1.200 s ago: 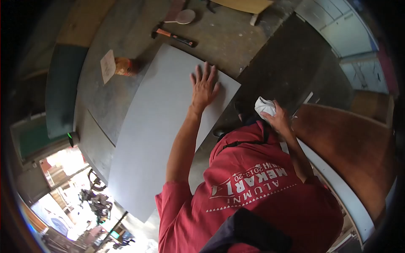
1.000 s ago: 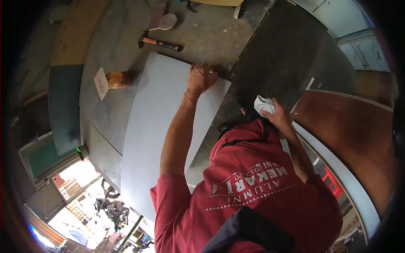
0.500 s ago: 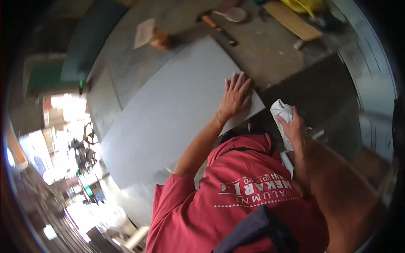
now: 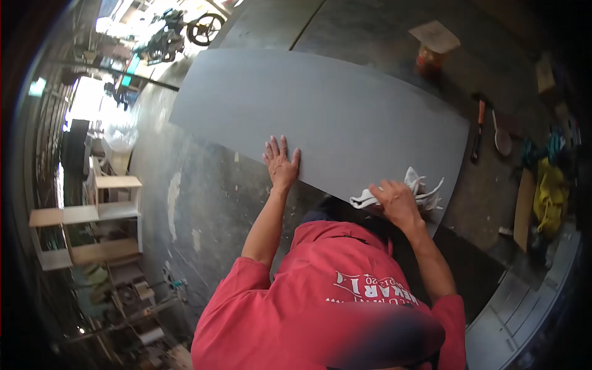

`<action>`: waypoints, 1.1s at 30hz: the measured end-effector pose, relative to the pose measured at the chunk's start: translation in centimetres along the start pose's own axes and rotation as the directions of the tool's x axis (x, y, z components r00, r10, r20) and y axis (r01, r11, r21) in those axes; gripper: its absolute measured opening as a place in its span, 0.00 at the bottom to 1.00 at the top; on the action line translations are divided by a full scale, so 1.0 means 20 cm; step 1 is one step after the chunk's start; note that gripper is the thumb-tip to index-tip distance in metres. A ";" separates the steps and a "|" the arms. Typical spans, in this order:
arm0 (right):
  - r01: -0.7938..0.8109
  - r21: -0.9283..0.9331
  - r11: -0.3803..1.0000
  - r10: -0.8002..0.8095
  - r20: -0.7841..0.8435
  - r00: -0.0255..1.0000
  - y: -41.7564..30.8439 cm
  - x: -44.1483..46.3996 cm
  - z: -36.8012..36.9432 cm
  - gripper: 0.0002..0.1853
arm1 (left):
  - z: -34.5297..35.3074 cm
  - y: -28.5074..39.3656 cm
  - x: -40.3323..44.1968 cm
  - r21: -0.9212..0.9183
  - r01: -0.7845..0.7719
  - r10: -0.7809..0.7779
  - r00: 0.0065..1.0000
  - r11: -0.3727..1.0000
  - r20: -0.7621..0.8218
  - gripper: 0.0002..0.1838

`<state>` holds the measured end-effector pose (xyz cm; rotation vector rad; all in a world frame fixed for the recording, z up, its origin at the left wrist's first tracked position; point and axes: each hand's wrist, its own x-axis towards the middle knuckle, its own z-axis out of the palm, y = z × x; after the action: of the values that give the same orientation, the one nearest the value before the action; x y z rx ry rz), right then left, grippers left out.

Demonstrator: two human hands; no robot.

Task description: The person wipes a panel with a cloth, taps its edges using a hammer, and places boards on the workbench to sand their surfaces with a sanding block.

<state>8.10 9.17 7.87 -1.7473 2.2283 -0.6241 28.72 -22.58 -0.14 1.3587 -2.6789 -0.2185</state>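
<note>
A large flat grey panel stretches across the floor in front of me. My left hand lies on its near edge, fingers spread and holding nothing. Toward the panel's right end, my right hand is closed around a crumpled white cloth. The cloth pokes out on both sides of the fingers and lies over the panel's near right part; whether it presses on the surface is hard to tell.
Beyond the panel stands an orange-brown container with a flat board on top. Right of the panel lie a hammer and a round pale object. A yellow bag is farther right. Wooden shelving stands at left.
My view has turned toward the left. The right hand has brought the white cloth from beside the panel to over it. My left hand now rests at the near edge instead of the right end.
</note>
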 end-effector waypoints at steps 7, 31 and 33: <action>-0.001 -0.101 0.995 0.007 0.054 0.999 0.01 0.31 -0.03 0.26 | 0.13 -0.38 0.40 -0.690 0.474 -0.742 0.657 0.546 -0.136 0.52; 0.568 -0.148 0.810 -0.555 0.120 0.823 -0.70 3.18 0.72 0.16 | 0.06 -0.59 0.91 -0.859 0.339 -0.734 0.677 0.382 -0.059 0.49; 0.521 -0.160 0.838 -0.503 0.142 0.853 -0.80 3.40 0.83 0.17 | 0.09 -0.61 0.92 -0.862 0.331 -0.733 0.678 0.383 -0.065 0.49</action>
<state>11.79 -62.53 5.74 -2.4516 1.7985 -0.4137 27.28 -44.38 -3.31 1.6050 -1.2834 -0.9318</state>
